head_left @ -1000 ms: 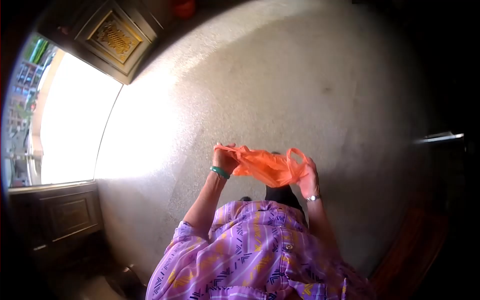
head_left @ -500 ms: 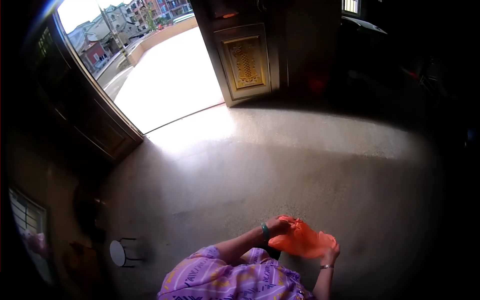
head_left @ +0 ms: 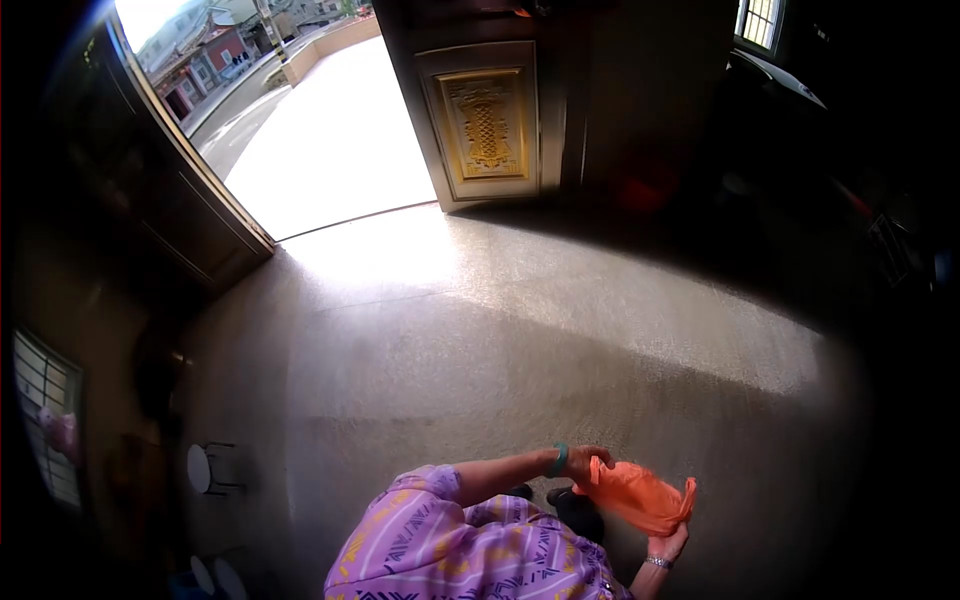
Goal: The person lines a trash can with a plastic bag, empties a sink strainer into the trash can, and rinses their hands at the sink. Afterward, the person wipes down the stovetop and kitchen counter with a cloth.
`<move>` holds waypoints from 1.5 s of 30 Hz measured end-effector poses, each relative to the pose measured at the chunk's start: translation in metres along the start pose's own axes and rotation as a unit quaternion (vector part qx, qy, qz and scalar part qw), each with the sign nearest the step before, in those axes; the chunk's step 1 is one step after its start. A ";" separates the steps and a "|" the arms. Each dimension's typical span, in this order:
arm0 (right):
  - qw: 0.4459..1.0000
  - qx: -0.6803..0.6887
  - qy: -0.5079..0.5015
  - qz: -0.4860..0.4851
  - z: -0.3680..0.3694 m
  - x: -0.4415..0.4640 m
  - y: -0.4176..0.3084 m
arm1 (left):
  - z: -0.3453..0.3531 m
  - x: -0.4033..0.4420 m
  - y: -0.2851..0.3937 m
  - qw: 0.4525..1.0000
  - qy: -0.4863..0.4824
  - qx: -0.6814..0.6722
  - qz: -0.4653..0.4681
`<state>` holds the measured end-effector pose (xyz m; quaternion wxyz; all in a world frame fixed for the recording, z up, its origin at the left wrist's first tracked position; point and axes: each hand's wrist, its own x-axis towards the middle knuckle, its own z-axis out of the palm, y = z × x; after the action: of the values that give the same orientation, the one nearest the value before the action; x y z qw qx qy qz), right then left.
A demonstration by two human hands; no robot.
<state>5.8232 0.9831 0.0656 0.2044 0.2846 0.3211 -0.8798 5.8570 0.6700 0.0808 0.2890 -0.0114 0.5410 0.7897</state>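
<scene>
An orange plastic bag is stretched between my two hands, low in front of my body. My left hand, with a green bangle above it, grips the upper left corner of the bag. At the lower right, my right hand is closed on the bag's other end, a metal watch band at its wrist. The bag looks thin and crumpled, and what may be inside is hidden. Below my hands shows a dark shoe.
A round white-topped stool stands at the left, with more stool tops at the lower left. Ahead is an open doorway with a dark door leaf bearing a gold panel. A red object sits in shadow behind it.
The view has turned to the right. Both hands have shifted right and slightly down with the bag, which is now spread flatter between them.
</scene>
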 end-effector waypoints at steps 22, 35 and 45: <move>0.944 -0.305 -0.079 -0.093 0.128 0.380 -0.337 | -0.043 0.403 0.206 0.937 0.107 -0.333 -0.001; 0.709 -0.597 -0.042 -0.372 0.071 0.507 -0.602 | -0.015 0.793 0.325 0.993 -0.075 0.091 -0.024; 0.981 0.054 -0.072 -0.173 0.114 0.630 -0.802 | 0.042 1.039 0.409 0.944 -0.186 -0.264 -0.072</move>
<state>4.8712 1.3635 0.0990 0.0561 0.1711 0.3024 -0.9360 4.8124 1.0668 0.1013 0.4269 0.0207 0.2471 0.8696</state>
